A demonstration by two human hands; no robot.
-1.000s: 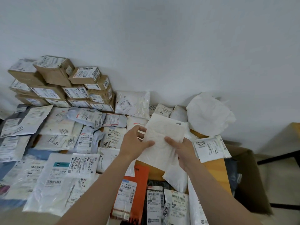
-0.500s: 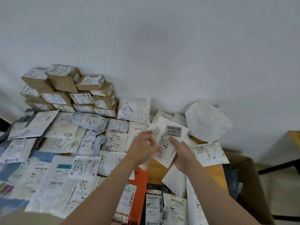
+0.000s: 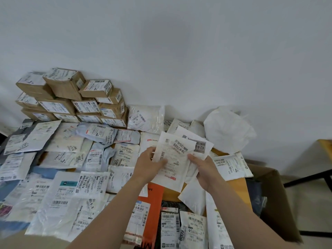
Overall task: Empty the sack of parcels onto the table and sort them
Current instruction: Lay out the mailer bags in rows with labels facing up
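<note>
I hold a flat white parcel label-up above the middle of the table. My left hand grips its left edge with the thumb on the label. My right hand holds its right edge. Just behind it lies another white envelope with a grey label. The crumpled white sack sits against the wall at the back right. Many labelled mailers cover the wooden table.
A stack of brown cardboard boxes stands at the back left by the wall. An orange mailer and a black one lie near me. An open cardboard carton stands on the floor to the right.
I turned the white parcel over from its blank side to its label side. It is now lower and in front of the envelope with the grey label.
</note>
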